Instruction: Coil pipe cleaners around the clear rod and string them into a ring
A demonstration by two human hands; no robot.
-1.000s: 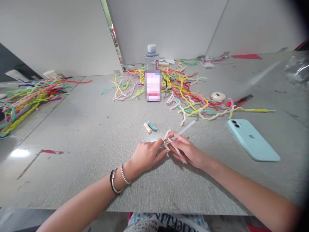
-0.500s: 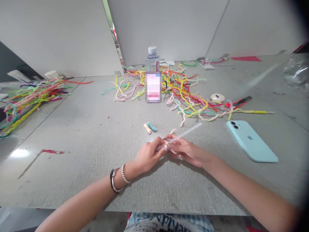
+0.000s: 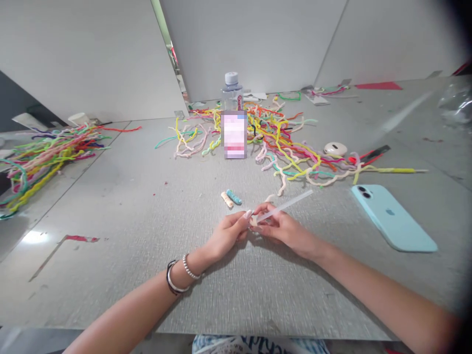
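My left hand (image 3: 226,234) and my right hand (image 3: 285,229) meet over the grey table (image 3: 121,206), both with fingers pinched. Together they grip a thin clear stick (image 3: 285,205) that slants up to the right, with a cream fuzzy cord (image 3: 254,221) wound on its near end between my fingertips. Just beyond my hands lie two small finished coils, a cream coil (image 3: 226,199) and a teal coil (image 3: 233,196), side by side.
A tangle of coloured cords (image 3: 283,142) spreads across the far middle, around a blurred card (image 3: 235,133) and a water bottle (image 3: 232,91). Another cord bundle (image 3: 44,155) lies far left. A light blue phone (image 3: 393,218) rests at right, beyond it a small white case (image 3: 335,148).
The cream cord that hung loose around my fingers is now drawn in tight at the stick's end. The stick has shifted slightly up and to the right.
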